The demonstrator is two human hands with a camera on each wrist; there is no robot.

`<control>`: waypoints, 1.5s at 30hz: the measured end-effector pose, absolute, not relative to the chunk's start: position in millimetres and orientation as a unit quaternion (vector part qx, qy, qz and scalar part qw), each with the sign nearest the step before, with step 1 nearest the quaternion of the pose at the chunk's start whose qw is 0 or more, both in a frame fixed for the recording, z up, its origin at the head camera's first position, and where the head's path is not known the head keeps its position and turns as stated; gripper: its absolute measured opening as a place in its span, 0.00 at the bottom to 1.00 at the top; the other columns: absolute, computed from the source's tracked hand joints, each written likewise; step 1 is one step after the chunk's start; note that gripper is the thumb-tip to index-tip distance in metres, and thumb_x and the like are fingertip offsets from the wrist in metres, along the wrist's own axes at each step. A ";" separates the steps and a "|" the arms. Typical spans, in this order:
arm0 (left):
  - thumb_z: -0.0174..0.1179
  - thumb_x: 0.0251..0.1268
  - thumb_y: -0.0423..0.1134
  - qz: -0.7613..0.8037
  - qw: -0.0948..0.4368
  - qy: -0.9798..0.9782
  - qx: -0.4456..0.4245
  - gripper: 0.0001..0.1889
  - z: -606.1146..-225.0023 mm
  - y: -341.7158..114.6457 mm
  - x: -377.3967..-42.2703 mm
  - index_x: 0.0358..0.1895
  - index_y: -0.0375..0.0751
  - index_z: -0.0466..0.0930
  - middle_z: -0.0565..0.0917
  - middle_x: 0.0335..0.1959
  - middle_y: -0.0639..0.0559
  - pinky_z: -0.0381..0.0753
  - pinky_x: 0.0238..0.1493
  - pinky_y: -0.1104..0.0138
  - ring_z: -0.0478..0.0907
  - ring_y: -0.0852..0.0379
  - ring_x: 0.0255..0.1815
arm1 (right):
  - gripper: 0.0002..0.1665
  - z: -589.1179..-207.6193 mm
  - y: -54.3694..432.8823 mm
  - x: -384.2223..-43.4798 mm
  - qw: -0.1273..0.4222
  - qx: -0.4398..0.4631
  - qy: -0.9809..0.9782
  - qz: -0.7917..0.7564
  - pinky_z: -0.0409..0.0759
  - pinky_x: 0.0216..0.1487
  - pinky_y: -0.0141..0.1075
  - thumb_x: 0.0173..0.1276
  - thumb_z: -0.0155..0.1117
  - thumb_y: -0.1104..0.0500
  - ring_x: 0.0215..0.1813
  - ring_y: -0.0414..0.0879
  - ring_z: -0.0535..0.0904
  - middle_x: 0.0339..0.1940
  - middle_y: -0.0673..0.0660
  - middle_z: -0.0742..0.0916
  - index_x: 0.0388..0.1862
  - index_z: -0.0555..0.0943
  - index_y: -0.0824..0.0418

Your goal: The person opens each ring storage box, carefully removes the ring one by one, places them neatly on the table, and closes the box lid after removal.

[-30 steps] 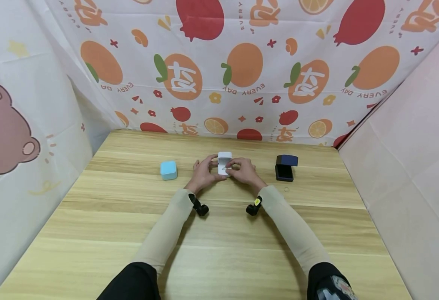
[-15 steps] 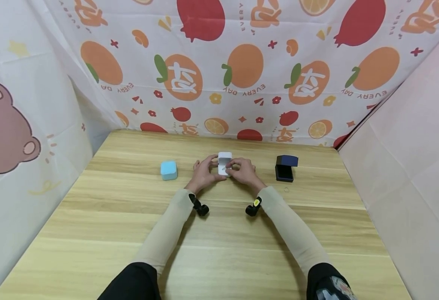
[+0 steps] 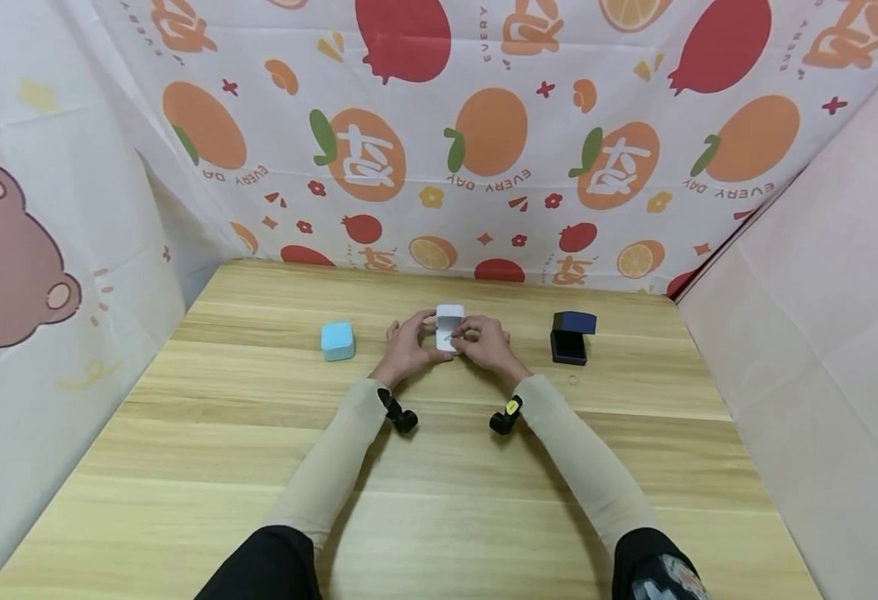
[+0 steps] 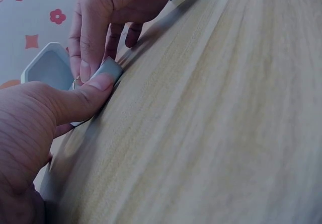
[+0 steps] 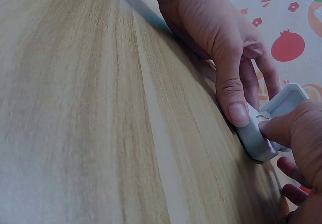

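A small white ring box [image 3: 450,312] stands with its lid raised near the back middle of the table. My left hand [image 3: 407,348] grips it from the left, thumb across its front wall and fingers behind. From the other side my right hand [image 3: 489,345] reaches in, thumb and index finger pinching a thin ring [image 5: 262,117] at the box's cushion. In the left wrist view part of the ring [image 4: 76,81] shows beside the right fingertips, while the rest is hidden by them. Both hands stay close to the tabletop.
A closed light blue box [image 3: 337,341] sits to the left. On the right stands a dark blue box [image 3: 569,346] with its lid up, and a thin ring [image 3: 573,380] lies on the wooden table [image 3: 439,500] in front of it. Printed cloths hang behind and at the sides.
Almost nothing differs. The right wrist has turned or shifted very slightly to the left, while both hands keep their places at the white ring box.
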State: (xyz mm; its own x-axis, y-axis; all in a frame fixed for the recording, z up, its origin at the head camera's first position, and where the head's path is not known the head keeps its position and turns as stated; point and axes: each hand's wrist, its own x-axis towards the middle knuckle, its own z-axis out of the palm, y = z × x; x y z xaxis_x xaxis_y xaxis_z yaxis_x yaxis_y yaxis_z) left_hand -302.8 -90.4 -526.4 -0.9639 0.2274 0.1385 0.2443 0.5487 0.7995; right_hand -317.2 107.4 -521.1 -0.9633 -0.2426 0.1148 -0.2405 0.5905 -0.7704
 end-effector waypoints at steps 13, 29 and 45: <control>0.80 0.50 0.43 -0.452 0.002 -0.882 -0.133 0.47 -525.0 -90.5 -300.6 0.75 0.45 0.65 0.86 0.59 0.43 0.31 0.81 0.41 0.71 0.40 0.73 | 0.03 -519.8 105.5 -311.9 -0.008 -0.138 0.886 -0.442 0.55 0.67 0.63 0.65 0.73 0.58 0.70 0.58 0.76 0.62 0.57 0.86 0.35 0.89 0.57; 0.79 0.51 0.44 -0.435 -0.004 -0.892 -0.123 0.47 -523.0 -89.3 -298.9 0.75 0.45 0.63 0.85 0.60 0.43 0.35 0.81 0.44 0.62 0.38 0.75 | 0.06 -517.2 103.3 -312.3 0.017 -0.128 0.888 -0.442 0.51 0.74 0.65 0.66 0.73 0.58 0.75 0.58 0.71 0.69 0.59 0.81 0.37 0.89 0.60; 0.79 0.52 0.43 -0.433 -0.007 -0.893 -0.122 0.47 -522.1 -88.8 -298.2 0.75 0.46 0.63 0.84 0.62 0.42 0.36 0.80 0.44 0.60 0.37 0.76 | 0.04 -515.4 104.2 -312.2 0.027 -0.125 0.886 -0.446 0.50 0.75 0.68 0.67 0.71 0.60 0.75 0.61 0.71 0.71 0.61 0.80 0.36 0.88 0.60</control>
